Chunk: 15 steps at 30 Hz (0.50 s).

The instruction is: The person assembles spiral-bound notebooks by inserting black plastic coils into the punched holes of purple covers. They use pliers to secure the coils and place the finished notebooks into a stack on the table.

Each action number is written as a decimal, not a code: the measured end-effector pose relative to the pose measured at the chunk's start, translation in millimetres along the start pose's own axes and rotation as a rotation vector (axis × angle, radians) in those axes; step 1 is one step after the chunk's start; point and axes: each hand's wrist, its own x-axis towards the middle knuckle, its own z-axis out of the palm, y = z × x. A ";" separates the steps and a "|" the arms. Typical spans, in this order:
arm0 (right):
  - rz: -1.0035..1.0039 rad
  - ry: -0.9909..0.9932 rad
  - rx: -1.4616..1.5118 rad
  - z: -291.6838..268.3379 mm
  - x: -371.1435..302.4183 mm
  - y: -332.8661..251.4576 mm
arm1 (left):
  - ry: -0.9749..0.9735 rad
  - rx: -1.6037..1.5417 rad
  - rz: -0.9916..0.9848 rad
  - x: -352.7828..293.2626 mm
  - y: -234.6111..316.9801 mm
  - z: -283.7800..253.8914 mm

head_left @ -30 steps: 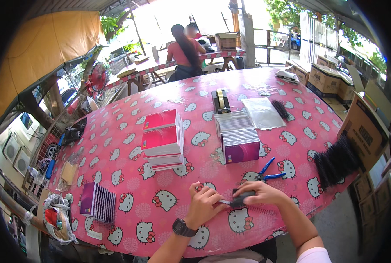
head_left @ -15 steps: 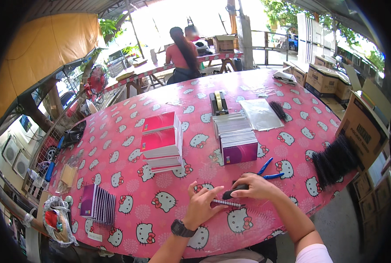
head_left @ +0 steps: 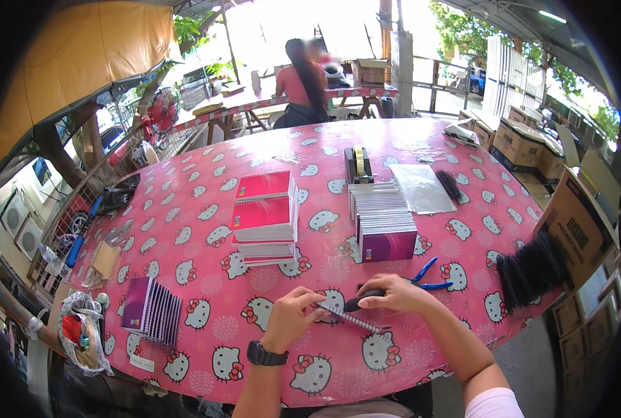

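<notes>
Right hand (head_left: 394, 294) now nearer notebook (head_left: 348, 318)

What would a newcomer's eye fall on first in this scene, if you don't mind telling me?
First the pink cartoon-cat tablecloth over the whole round table. Near its front edge, the left hand and right hand meet over a small spiral-bound notebook, with blue-handled pliers just right of them. Behind stand a stack of pink notebooks at the centre and a row of purple ones to its right.

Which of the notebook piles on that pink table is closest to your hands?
The row of purple-covered notebooks just beyond the right hand. The red stack sits farther back-left; the small purple pile is far left.
</notes>
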 end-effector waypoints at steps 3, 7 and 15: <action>0.004 -0.014 0.436 -2.2 -3.8 4.3 | 0.042 -0.084 0.045 -3.8 -10.5 3.8; -0.067 0.017 0.260 7.1 6.9 -5.3 | 0.043 -0.208 -0.013 -0.9 -7.1 5.7; 0.048 -0.117 0.344 13.2 14.9 5.8 | 0.099 -0.125 0.077 -4.7 -11.5 8.5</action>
